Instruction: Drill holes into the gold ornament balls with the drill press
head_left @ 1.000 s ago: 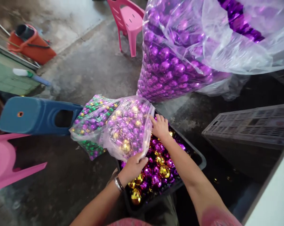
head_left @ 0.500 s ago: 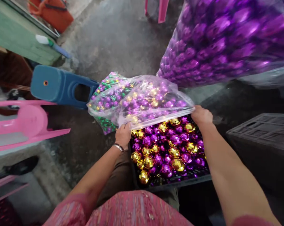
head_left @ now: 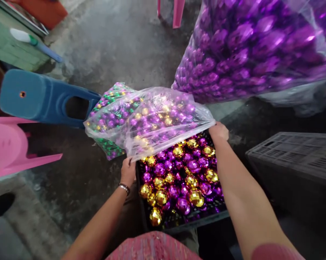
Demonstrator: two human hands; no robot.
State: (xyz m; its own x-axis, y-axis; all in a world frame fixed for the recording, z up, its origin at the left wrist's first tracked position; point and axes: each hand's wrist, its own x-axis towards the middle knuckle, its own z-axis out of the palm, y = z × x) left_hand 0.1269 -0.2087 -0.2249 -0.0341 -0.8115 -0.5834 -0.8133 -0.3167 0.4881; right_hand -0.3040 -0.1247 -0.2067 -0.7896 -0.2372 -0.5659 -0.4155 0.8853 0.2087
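A clear plastic bag [head_left: 163,119] of purple and gold shiny balls lies stretched over the far end of a dark crate [head_left: 179,225]. My left hand [head_left: 127,171] pinches the bag's near left corner. At the bag's right corner, my right hand [head_left: 219,130] grips the plastic. The crate holds several loose purple and gold faceted balls [head_left: 179,177]. Behind this bag lies another bag [head_left: 109,119] with green, purple and gold balls.
A huge clear sack of purple balls [head_left: 255,47] fills the upper right. A blue plastic stool [head_left: 44,99] lies on its side at left, with a pink chair [head_left: 14,151] beside it. A grey crate [head_left: 295,155] stands at right. The floor is bare concrete.
The bag's mouth has been pulled wide and flat over the crate. My hands moved apart to its two corners, and my view tilted down.
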